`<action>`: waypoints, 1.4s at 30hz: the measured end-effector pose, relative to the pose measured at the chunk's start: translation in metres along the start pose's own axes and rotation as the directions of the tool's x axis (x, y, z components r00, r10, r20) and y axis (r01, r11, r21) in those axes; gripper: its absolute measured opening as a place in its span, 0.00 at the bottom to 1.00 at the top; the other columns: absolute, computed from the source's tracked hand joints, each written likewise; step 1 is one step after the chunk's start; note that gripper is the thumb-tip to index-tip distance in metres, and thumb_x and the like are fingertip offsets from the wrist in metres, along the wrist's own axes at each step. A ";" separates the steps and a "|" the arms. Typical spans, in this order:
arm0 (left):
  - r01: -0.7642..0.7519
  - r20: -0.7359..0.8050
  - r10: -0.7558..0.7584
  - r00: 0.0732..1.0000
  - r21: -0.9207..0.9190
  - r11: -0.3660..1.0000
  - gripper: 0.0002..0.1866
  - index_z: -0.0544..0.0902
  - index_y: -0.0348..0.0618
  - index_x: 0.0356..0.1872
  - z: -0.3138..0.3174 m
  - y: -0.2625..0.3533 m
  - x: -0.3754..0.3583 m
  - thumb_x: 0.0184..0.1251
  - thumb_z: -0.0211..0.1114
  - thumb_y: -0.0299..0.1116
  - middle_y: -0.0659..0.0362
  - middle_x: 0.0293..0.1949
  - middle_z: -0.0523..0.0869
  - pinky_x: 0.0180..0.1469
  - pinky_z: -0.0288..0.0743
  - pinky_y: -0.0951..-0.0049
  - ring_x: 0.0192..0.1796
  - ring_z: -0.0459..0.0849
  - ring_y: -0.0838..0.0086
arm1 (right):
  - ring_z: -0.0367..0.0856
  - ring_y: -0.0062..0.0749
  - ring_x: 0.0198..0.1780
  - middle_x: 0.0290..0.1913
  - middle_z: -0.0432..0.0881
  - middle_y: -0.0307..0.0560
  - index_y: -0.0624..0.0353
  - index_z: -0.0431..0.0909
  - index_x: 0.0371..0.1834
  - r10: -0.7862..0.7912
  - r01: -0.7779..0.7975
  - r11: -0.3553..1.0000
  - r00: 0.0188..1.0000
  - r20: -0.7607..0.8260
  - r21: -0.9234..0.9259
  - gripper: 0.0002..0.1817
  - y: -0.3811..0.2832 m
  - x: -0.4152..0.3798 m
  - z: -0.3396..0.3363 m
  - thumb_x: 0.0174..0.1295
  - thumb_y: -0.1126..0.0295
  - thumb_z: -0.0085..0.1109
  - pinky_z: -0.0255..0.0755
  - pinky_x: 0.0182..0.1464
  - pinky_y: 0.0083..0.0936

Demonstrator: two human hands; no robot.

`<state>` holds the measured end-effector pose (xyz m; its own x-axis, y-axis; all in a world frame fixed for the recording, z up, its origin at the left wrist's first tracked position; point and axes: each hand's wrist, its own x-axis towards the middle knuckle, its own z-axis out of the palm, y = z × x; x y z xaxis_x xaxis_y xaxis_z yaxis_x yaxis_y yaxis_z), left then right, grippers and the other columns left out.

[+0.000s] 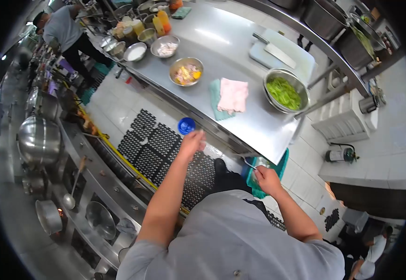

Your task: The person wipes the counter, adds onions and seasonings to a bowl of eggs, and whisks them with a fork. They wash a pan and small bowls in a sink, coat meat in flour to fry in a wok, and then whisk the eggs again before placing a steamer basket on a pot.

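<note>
1. Head view: the left hand (192, 143) has bent fingers near a round blue plastic container (186, 126); whether they pinch it cannot be told.
2. The right hand (268, 180) closes its fingers around a slim silver metal utensil (249, 163), near a silver steel table (266, 133).
3. A teal plastic basket (283, 166) stands below the table's edge.

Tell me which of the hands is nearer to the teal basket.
Right. The right hand, gripping a metal utensil, appears over the teal basket; the left hand is well off to the basket's left, beside the blue container in the view.
</note>
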<state>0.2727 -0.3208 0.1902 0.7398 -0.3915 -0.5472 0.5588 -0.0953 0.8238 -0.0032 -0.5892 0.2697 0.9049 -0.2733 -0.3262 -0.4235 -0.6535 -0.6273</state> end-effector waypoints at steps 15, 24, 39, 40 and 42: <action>-0.068 -0.222 -0.024 0.975 -0.399 0.915 0.19 0.75 0.32 0.60 -0.045 0.146 0.175 0.82 0.64 0.37 0.51 0.52 0.79 0.53 0.92 0.52 0.56 0.89 0.51 | 0.89 0.59 0.40 0.37 0.89 0.63 0.62 0.87 0.55 -0.101 0.151 0.977 0.950 -0.295 0.151 0.15 -0.141 0.185 -0.028 0.81 0.63 0.56 0.79 0.46 0.45; -0.020 0.001 0.022 1.000 -0.321 0.947 0.11 0.76 0.24 0.52 -0.100 0.184 0.202 0.75 0.61 0.22 0.42 0.51 0.84 0.48 0.97 0.55 0.45 0.94 0.52 | 0.89 0.66 0.47 0.42 0.91 0.65 0.58 0.83 0.53 -0.085 -0.076 0.936 0.899 -0.429 -0.345 0.12 -0.289 0.338 -0.004 0.79 0.66 0.52 0.79 0.52 0.60; 0.023 0.174 -0.027 0.984 0.028 0.999 0.15 0.79 0.26 0.58 -0.367 0.278 0.164 0.77 0.60 0.26 0.47 0.48 0.89 0.39 0.95 0.63 0.43 0.95 0.59 | 0.90 0.37 0.42 0.51 0.90 0.53 0.57 0.77 0.75 0.288 -0.191 0.881 0.943 -0.169 0.434 0.34 -0.397 0.367 0.089 0.82 0.41 0.55 0.83 0.42 0.35; 0.011 0.164 -0.015 0.986 0.023 1.000 0.16 0.79 0.26 0.58 -0.390 0.288 0.161 0.76 0.61 0.26 0.47 0.47 0.89 0.39 0.95 0.63 0.43 0.95 0.59 | 0.90 0.41 0.43 0.52 0.90 0.54 0.58 0.78 0.74 0.335 -0.246 0.870 0.931 -0.146 0.428 0.33 -0.388 0.365 0.086 0.82 0.41 0.54 0.83 0.45 0.38; 0.031 0.124 -0.035 0.992 0.030 0.999 0.16 0.80 0.26 0.59 -0.436 0.302 0.164 0.76 0.61 0.27 0.48 0.47 0.90 0.39 0.94 0.63 0.43 0.95 0.61 | 0.89 0.50 0.47 0.53 0.89 0.55 0.58 0.83 0.68 0.144 -0.256 0.949 0.871 -0.470 -0.182 0.29 -0.282 0.380 0.076 0.81 0.45 0.58 0.83 0.54 0.41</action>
<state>0.7264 -0.0145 0.2843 0.6677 -0.4985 -0.5529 0.5703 -0.1347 0.8103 0.4569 -0.4551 0.2689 0.7466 -0.6640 -0.0423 -0.6258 -0.6792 -0.3834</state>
